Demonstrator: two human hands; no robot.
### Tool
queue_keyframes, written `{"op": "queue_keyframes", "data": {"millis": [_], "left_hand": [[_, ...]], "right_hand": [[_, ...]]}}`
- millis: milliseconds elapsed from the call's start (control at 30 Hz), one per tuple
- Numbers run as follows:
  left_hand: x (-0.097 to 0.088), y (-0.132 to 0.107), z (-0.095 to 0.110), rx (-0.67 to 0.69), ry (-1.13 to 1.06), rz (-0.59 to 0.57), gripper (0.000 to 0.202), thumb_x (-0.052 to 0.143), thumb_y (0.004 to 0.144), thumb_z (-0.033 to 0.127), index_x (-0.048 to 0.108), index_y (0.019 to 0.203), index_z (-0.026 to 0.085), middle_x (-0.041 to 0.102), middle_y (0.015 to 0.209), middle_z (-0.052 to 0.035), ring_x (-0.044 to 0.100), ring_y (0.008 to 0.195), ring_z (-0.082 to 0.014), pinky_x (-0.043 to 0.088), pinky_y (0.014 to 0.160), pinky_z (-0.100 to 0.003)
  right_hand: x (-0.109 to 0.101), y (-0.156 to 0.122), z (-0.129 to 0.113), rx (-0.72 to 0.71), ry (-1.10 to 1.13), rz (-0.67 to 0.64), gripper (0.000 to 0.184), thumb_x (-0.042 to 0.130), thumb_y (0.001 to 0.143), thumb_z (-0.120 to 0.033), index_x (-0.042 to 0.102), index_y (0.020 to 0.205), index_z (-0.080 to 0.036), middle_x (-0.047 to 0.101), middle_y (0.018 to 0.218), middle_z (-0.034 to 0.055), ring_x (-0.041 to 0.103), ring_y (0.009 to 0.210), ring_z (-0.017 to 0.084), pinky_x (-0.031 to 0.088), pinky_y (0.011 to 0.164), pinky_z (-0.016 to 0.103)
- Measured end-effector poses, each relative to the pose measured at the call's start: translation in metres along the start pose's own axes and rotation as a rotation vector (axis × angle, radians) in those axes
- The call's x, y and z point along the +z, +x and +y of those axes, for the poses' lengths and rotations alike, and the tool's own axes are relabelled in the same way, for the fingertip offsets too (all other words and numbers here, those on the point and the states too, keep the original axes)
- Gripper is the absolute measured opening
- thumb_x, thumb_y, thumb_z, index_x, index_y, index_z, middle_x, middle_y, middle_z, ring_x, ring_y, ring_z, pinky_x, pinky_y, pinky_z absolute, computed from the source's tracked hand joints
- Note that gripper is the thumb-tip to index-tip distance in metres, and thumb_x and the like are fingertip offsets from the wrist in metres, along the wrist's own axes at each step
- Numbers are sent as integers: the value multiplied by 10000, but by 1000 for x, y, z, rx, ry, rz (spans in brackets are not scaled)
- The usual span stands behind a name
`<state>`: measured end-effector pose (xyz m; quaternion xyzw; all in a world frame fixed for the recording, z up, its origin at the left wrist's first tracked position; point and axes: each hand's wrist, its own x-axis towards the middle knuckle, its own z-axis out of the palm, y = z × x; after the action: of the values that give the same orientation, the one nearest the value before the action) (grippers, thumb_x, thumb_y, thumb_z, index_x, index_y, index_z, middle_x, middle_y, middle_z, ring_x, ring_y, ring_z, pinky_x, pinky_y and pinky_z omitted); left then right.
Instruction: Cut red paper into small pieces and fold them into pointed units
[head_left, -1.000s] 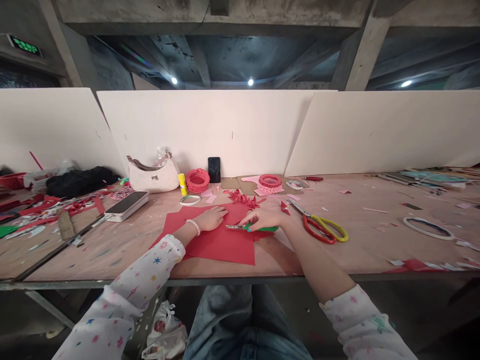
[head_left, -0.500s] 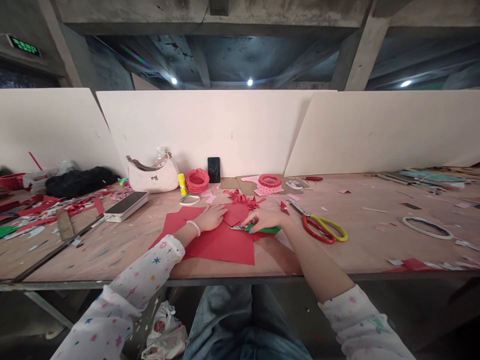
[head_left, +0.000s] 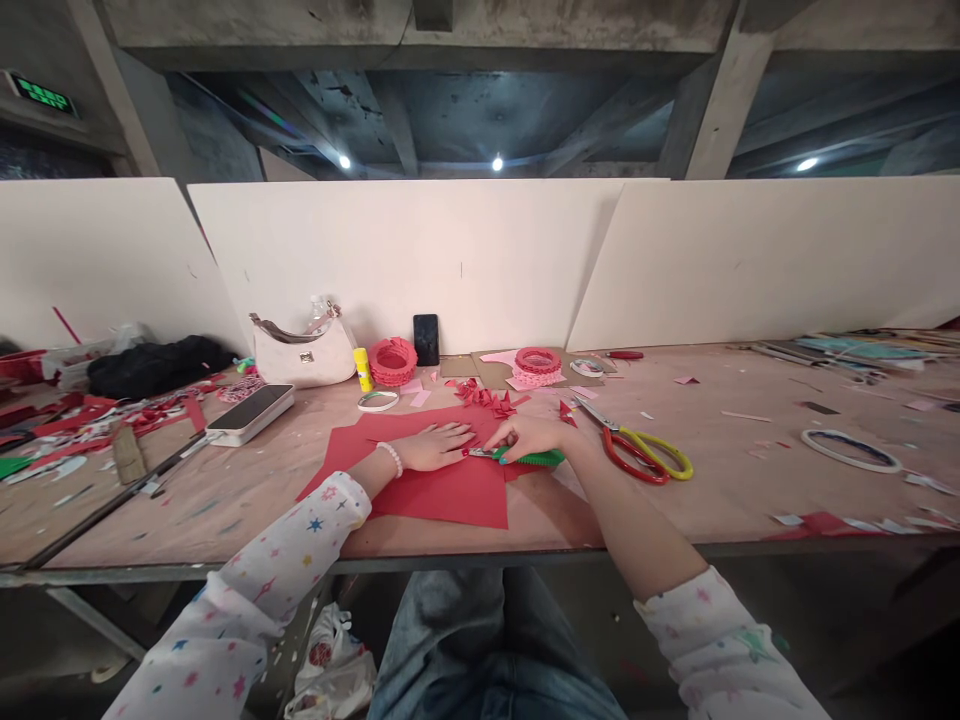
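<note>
My left hand lies flat on a stack of red paper sheets, fingers stretched toward the right. Just right of its fingertips, my right hand is closed round a green-handled utility knife. The knife lies low over the paper, its metal tip pointing left, close to my left fingers. Whether the tip touches the paper I cannot tell. Behind my hands sits a pile of folded red paper pieces. Large scissors with red and yellow handles rest to the right of my right wrist.
Along the back stand a white handbag, a yellow glue stick, a red paper ring, a phone and a stacked red-and-pink ring. A white device lies left, tape rolls nearby, paper scraps right.
My left hand has slid right, its fingers now straighter and covering where a smaller red piece showed. The knife in my right hand has barely shifted.
</note>
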<state>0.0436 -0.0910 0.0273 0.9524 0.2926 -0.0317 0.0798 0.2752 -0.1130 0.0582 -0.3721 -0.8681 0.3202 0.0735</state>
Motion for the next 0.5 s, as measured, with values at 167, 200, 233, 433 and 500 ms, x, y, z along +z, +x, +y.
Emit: {"op": "queue_keyframes", "data": {"millis": [167, 200, 233, 433, 500], "left_hand": [[1, 0, 0, 37, 26, 17, 539, 161, 862, 466, 155, 1326, 192, 137, 1385, -57, 62, 1269, -213, 97, 1023, -418], [1, 0, 0, 39, 25, 15, 538, 159, 863, 466, 153, 1326, 193, 136, 1386, -58, 63, 1269, -212, 97, 1023, -415], [1, 0, 0, 41, 24, 13, 538, 156, 863, 465, 152, 1327, 193, 135, 1386, -57, 62, 1269, -210, 95, 1024, -410], [1, -1, 0, 49, 12, 23, 524, 160, 864, 457, 151, 1327, 211, 141, 1386, -43, 65, 1270, -199, 84, 1026, -389], [1, -1, 0, 46, 1, 22, 521, 164, 864, 455, 147, 1327, 217, 144, 1386, -41, 68, 1270, -197, 87, 1026, -387]], "right_hand": [[-2, -2, 2, 18, -44, 3, 407, 600, 609, -207, 619, 990, -65, 639, 822, 81, 494, 673, 120, 364, 598, 207], [-3, -3, 3, 20, -52, 6, 404, 597, 610, -206, 619, 990, -69, 640, 838, 84, 495, 676, 121, 365, 599, 207], [-3, -4, 3, 21, -60, 9, 403, 595, 611, -207, 621, 991, -75, 639, 855, 87, 497, 682, 124, 367, 601, 207], [-6, -7, 6, 35, -110, 21, 421, 603, 603, -251, 622, 1003, -121, 643, 887, 77, 512, 711, 159, 379, 598, 223], [-6, -7, 8, 48, -131, 27, 433, 612, 597, -269, 622, 1006, -128, 649, 867, 75, 513, 702, 169, 381, 587, 231]]}}
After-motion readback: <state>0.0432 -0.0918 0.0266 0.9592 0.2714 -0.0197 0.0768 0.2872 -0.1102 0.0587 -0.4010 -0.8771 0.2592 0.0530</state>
